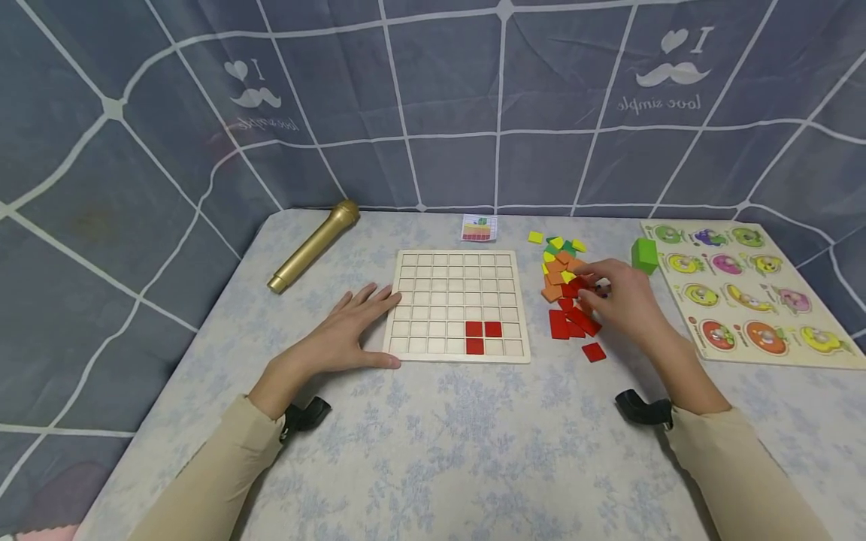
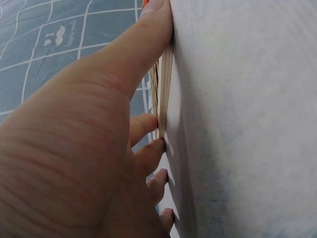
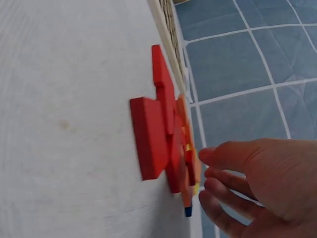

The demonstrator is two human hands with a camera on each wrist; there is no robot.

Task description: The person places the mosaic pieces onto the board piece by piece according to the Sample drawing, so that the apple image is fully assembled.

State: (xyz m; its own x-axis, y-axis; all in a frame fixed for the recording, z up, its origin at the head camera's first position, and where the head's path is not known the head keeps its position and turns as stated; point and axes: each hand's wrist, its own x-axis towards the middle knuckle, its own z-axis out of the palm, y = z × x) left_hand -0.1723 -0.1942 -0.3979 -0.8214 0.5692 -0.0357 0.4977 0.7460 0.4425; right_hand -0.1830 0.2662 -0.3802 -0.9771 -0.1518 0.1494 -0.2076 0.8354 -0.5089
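My left hand (image 1: 345,334) lies with its fingers spread at the left side of a pale wooden grid board (image 1: 433,300). In the left wrist view its thumb and fingertips meet the board's edge (image 2: 166,94). Three red squares (image 1: 475,346) sit in cells near the board's lower right. To the right is a loose pile of tiles, with red ones (image 1: 558,324) in front, then orange (image 1: 551,293) and yellow. Over the red and orange ones reaches my right hand (image 1: 619,297). Its thumb and fingers stand apart, with no tile visible between them in the right wrist view.
A gold microphone (image 1: 314,246) lies at the back left. Behind the board is a small printed pattern card (image 1: 479,228). A green block (image 1: 644,255) stands beside a fruit puzzle board (image 1: 751,293) on the right. One red tile (image 1: 594,352) lies apart, nearer me.
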